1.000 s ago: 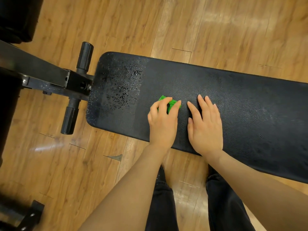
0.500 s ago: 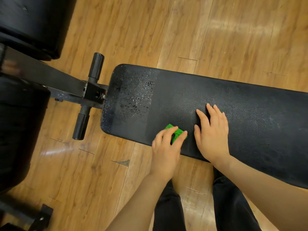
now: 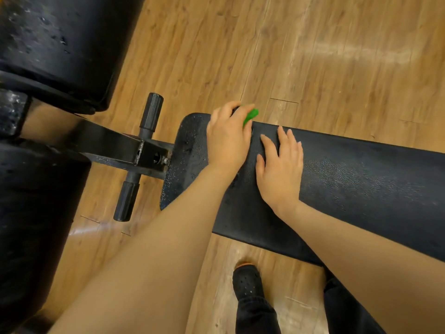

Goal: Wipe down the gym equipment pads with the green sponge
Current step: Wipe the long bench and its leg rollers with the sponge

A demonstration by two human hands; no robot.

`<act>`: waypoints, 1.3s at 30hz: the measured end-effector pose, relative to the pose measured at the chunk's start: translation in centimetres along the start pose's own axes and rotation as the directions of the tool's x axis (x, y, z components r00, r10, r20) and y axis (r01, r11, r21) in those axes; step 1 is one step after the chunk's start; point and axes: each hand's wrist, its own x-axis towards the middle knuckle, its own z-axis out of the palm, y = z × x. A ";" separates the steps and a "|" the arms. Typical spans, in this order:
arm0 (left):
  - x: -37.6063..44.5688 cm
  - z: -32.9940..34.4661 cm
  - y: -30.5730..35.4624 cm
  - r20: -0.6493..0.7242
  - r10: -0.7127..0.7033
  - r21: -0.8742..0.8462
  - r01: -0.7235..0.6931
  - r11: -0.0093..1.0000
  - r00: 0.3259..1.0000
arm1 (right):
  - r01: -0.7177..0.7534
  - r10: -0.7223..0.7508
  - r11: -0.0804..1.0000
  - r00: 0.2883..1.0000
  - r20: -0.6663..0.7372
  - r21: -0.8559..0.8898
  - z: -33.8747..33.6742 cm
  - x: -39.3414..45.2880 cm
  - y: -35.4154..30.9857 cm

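Two hands on a black bench pad [image 3: 361, 179].
Green sponge [image 3: 251, 115] sits at the pad's far edge, gripped under the curled fingers of the left hand [image 3: 227, 138]; the right hand [image 3: 280, 169] lies flat, fingers spread, just beside it, above a wooden floor [image 3: 313, 56].

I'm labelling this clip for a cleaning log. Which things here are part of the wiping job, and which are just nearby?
Part of the job:
- small green sponge, gripped by the left hand at the pad's far edge
- long black textured bench pad, wet with droplets near its end
- right hand, flat on the pad

Just nearby:
- black metal crossbar with grips
- large black roller pads
- wooden plank floor
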 end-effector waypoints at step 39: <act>-2.7 0.9 -5.7 0.133 0.080 0.085 -0.092 0.992 0.988 | 0.003 0.004 0.988 0.999 0.047 -0.153 0.0 -0.2 -0.4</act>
